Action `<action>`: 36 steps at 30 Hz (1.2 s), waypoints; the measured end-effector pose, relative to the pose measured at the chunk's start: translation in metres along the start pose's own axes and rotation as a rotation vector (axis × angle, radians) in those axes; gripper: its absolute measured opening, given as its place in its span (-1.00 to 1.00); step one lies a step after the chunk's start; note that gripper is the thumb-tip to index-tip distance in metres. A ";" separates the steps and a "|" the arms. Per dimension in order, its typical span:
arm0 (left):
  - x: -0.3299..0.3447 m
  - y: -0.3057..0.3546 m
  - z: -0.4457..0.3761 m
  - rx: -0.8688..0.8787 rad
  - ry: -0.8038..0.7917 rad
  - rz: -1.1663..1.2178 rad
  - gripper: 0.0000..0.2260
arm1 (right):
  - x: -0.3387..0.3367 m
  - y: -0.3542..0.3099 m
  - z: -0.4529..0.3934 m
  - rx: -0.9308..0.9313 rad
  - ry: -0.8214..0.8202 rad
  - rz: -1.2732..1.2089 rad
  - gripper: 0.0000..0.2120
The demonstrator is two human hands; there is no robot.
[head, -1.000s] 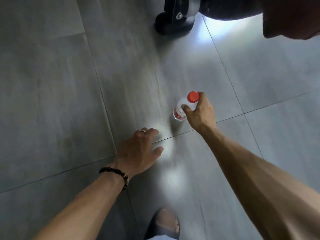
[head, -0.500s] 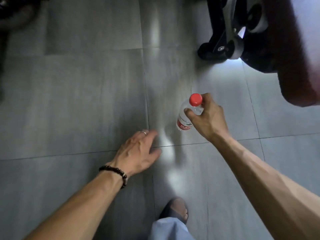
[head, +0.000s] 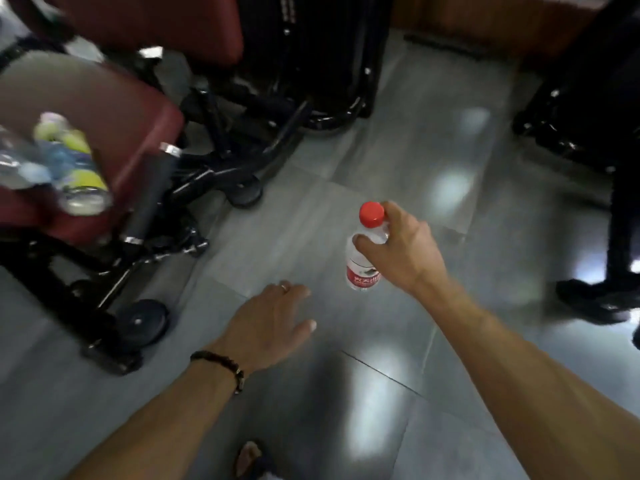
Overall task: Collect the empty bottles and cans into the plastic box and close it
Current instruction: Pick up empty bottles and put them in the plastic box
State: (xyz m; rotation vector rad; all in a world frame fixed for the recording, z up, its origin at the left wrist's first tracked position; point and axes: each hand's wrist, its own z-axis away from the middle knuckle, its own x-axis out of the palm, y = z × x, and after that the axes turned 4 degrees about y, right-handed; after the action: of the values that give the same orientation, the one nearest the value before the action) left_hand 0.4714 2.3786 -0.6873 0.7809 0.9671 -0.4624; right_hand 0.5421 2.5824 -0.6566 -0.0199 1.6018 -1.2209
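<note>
My right hand [head: 403, 252] grips a clear plastic bottle [head: 362, 271] with a red cap and a red label, held upright by its neck above the grey tiled floor. My left hand [head: 268, 323] hovers lower and to the left with relaxed fingers, holding nothing; it wears a ring and a dark bead bracelet. At the far left, several blurred bottles and cans [head: 65, 164] lie on a red chair seat [head: 138, 123]. No plastic box shows in this view.
Black chair bases with castor wheels [head: 138, 322] crowd the left and top of the floor. Another red chair [head: 156, 26] stands behind. Someone's dark trouser leg and black shoe [head: 595, 303] stand at the right edge. My own foot [head: 247, 459] shows at the bottom.
The view has swung up and left, bringing the red chairs, the pile of bottles and cans, and the person's leg into sight. My right hand still carries the bottle.
</note>
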 end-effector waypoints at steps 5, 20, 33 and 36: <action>-0.079 -0.095 0.036 -0.142 0.108 0.080 -0.53 | 0.054 -0.134 -0.026 -0.166 -0.078 0.043 -0.70; -0.190 -0.231 -0.036 -0.614 0.603 -0.031 -0.43 | 0.145 -0.273 -0.086 -0.366 -0.199 0.175 -0.74; -0.187 -0.226 -0.043 -0.690 0.603 0.170 -0.29 | 0.145 -0.277 -0.115 -0.445 -0.323 0.169 -0.76; -0.184 -0.212 -0.016 -0.654 0.607 0.236 -0.30 | 0.136 -0.280 -0.110 -0.469 -0.370 0.196 -0.76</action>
State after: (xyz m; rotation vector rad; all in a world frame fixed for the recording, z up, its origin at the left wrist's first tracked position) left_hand 0.2296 2.2563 -0.6139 0.4202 1.4611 0.3218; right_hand 0.2538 2.4480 -0.5686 -0.3593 1.4850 -0.6269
